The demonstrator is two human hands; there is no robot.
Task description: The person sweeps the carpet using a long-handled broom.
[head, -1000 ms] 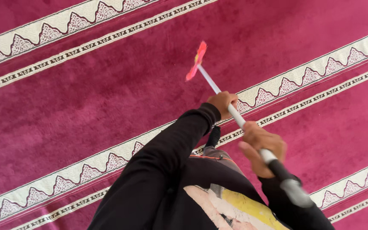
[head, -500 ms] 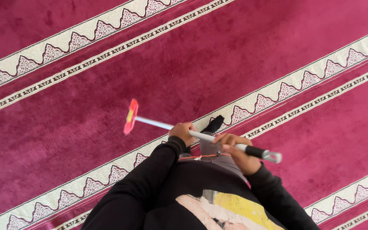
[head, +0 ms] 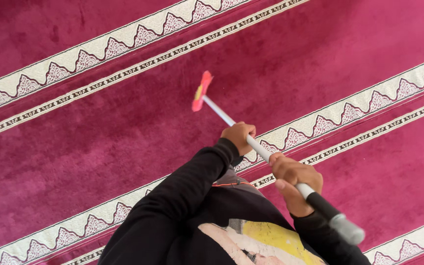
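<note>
Gripping a white broom handle (head: 261, 149), left hand (head: 239, 137) and right hand (head: 294, 180) close around it over magenta carpet (head: 99, 142).

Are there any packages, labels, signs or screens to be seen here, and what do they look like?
None of those in view.
Nearest thing: printed picture on the black top's front, bottom centre; an irregular cream and yellow patch.

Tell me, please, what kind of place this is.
Probably a carpeted prayer hall, though only the floor shows. The deep magenta carpet runs wall to wall, crossed by repeating cream patterned bands like prayer rows. Both hands hold a white long-handled pink-headed sweeper on it.
</note>
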